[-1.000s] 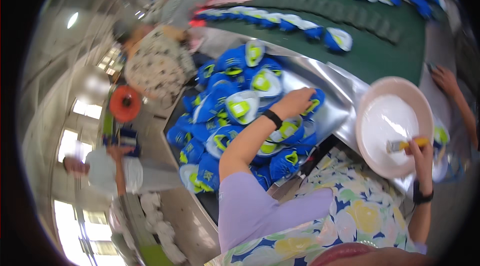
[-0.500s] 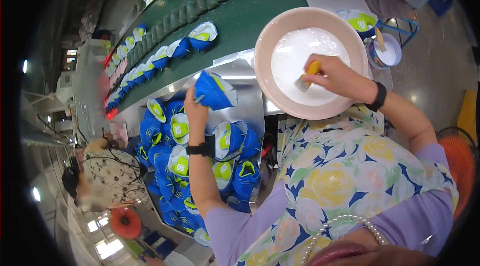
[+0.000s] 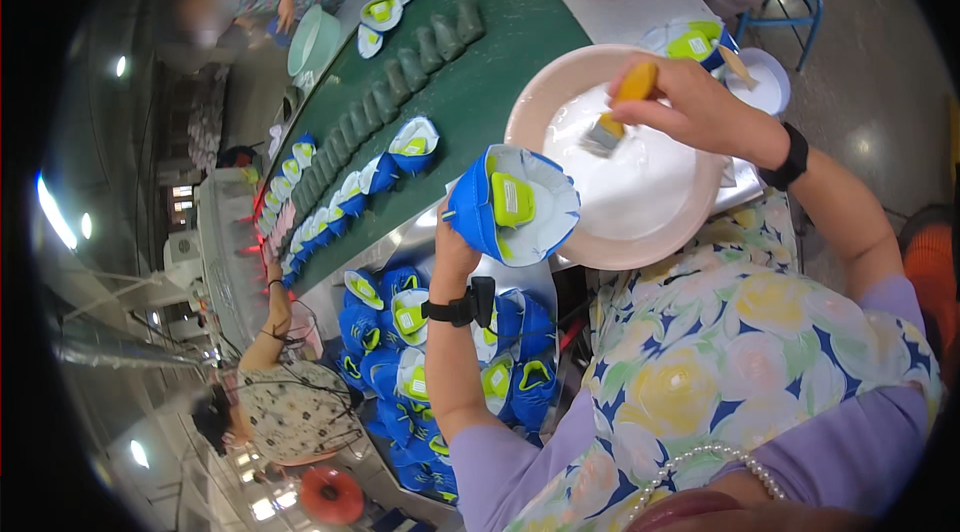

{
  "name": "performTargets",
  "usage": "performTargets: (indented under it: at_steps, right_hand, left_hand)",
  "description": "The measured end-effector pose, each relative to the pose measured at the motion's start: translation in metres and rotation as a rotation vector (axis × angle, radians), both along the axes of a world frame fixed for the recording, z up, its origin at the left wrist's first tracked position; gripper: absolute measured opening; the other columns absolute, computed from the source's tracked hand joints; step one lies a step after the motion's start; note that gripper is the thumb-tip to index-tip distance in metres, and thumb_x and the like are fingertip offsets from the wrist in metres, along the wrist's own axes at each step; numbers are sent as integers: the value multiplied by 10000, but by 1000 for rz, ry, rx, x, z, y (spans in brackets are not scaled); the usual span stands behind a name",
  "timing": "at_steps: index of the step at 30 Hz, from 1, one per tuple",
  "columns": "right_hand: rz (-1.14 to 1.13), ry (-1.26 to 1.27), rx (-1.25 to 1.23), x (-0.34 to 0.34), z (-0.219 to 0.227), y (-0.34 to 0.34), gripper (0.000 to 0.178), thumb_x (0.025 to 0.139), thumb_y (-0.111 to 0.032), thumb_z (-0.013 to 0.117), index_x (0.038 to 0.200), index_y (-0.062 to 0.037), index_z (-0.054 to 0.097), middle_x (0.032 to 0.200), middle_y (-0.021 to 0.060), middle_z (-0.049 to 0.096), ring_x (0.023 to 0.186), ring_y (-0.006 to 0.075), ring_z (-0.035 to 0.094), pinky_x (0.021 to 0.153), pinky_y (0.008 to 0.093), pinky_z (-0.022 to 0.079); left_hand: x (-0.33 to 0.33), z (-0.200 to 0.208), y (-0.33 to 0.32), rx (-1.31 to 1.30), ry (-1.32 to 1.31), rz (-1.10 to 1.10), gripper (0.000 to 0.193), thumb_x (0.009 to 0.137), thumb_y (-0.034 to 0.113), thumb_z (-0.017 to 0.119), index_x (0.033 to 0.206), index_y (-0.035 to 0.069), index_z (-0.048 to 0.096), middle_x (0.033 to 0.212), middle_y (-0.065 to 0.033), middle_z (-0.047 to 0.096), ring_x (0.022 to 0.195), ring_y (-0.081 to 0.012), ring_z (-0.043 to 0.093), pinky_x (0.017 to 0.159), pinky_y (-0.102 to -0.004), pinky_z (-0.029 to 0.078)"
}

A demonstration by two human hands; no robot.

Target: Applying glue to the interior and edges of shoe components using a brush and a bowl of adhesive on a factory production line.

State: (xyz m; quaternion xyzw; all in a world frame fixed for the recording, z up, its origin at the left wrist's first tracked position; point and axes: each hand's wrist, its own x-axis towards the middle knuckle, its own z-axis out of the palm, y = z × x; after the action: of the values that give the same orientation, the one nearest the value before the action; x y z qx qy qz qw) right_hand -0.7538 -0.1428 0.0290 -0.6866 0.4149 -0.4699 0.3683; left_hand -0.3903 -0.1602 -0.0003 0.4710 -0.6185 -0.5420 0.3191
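Left hand (image 3: 453, 246) is gripping a shoe upper (image 3: 474, 204) and right hand (image 3: 690, 112) a brush (image 3: 606, 132), probably loading liquid (image 3: 645, 197), next needing careful lifting.

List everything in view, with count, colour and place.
Basin: one, pale pink, right of centre
Liquid: one pool, white, in basin
Brush: one, yellow, over the basin
Held shoe upper: one, blue, white and lime, basin's left
Piled uppers: many, same colours, below it
Uppers in rows: two rows, same colours, on table
Table: one, green, upper centre
Moulded pieces: over ten, dark grey, between rows
Bowl: one, pale green, table's left edge
Tub: one, whitish, right of basin
Stool: one, blue, upper right
Fans, apparently: two, orange, lower left, right edge
Other people: at least three, varied clothing, top and left
Left hand: one, bare, holding the upper
Right hand: one, bare, holding the brush
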Motion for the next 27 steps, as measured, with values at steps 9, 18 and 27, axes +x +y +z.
performTargets:
  at_steps: [9,18,27]
  right_hand:
    - [-242,-29,-119,16,11,2,337,827,-282,730,816,5,555,653,138,605,545,239,588,508,306,443]
    - [-201,-356,313,37,8,15,346,854,-281,703,831,44,587,676,91,638,529,125,595,476,247,466]
    - [-34,-109,14,22,27,3,167,878,-177,665,965,-51,597,690,42,592,545,107,554,497,241,431]
  left_hand:
    - [-49,-21,5,-480,-6,154,436,936,197,529,1331,29,454,1314,-116,528,1158,-229,558,985,-393,465]
    - [-89,-9,13,-605,360,370,566,961,402,465,1349,-7,413,1322,-139,491,1184,-246,526,1009,-392,438]
    - [-56,-4,3,-641,55,338,474,941,209,514,1343,-24,423,1294,-147,512,1186,-245,522,998,-359,441]
